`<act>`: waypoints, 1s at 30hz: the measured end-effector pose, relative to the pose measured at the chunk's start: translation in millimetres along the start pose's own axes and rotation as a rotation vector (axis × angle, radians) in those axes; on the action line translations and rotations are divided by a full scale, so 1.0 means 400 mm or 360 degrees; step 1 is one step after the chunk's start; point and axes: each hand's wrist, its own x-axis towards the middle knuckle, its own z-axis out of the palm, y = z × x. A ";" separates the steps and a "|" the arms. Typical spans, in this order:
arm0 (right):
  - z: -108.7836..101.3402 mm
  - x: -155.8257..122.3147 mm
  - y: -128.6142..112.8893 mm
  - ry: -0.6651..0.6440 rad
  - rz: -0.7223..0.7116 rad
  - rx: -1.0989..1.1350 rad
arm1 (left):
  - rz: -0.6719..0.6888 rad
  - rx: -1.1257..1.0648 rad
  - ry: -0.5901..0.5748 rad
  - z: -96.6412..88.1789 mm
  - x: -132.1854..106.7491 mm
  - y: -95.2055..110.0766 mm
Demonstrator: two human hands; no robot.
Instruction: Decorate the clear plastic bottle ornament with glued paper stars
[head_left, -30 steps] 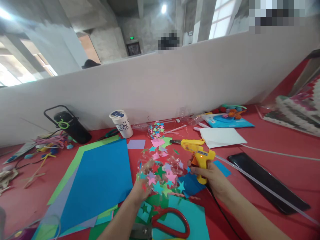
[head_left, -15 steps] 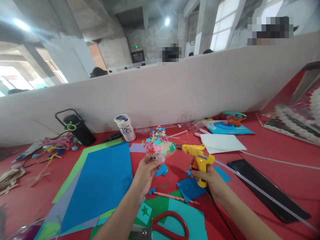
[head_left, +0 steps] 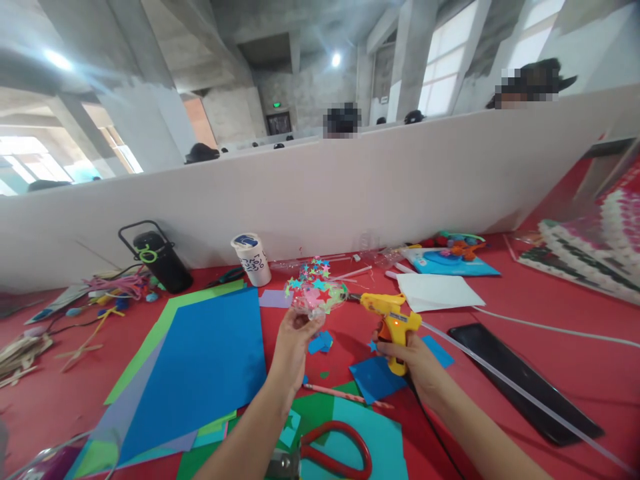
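Note:
My left hand (head_left: 293, 340) is closed on the clear neck of a small transparent plastic bottle (head_left: 315, 299), covered with many-coloured paper stars. In my right hand (head_left: 413, 353) is a yellow hot glue gun (head_left: 393, 319), its orange light lit. The gun's nozzle points left, close to the bottle's right side; whether they touch I cannot tell. A small blue star (head_left: 373, 347) shows at the fingertips of my right hand. Below the hands lie blue paper scraps (head_left: 321, 343), a blue paper piece (head_left: 377, 380) and a pink pencil (head_left: 345, 395).
Red-handled scissors (head_left: 367, 453) lie on green and turquoise paper in front. Large coloured sheets (head_left: 205, 373) spread left. A white cup (head_left: 253, 260) and black bottle (head_left: 163, 263) stand behind. To the right are a black tray-like object (head_left: 525, 387) and white paper (head_left: 440, 292). A white partition (head_left: 300, 193) closes the back.
The starred bottle has turned a little in my left hand, so different stars face the glue gun. The gun has moved slightly left, and the whole view has shifted a little.

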 end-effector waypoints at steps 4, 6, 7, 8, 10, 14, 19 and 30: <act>-0.001 0.001 0.000 -0.0002 0.0006 -0.0045 | 0.0169 0.0072 0.0078 -0.002 0.005 -0.012; -0.001 0.001 0.000 -0.0003 0.0005 -0.0062 | 0.0234 0.0098 0.0136 -0.008 0.010 -0.025; -0.001 0.001 -0.001 -0.0003 0.0003 -0.0068 | 0.0263 0.0106 0.0165 -0.012 0.012 -0.033; -0.001 0.001 -0.001 -0.0004 0.0002 -0.0075 | 0.0289 0.0108 0.0195 -0.015 0.014 -0.041; -0.001 0.001 -0.002 -0.0003 0.0002 -0.0091 | 0.0327 0.0099 0.0244 -0.022 0.017 -0.054; -0.002 0.000 -0.003 0.0006 0.0006 -0.0133 | 0.0348 0.0056 0.0294 -0.029 0.013 -0.064; -0.003 -0.001 -0.003 0.0017 0.0016 -0.0150 | 0.0329 -0.0001 0.0309 -0.030 0.010 -0.066; -0.001 0.001 0.002 0.0011 0.0023 -0.0089 | 0.0357 -0.0033 0.0337 -0.034 0.017 -0.070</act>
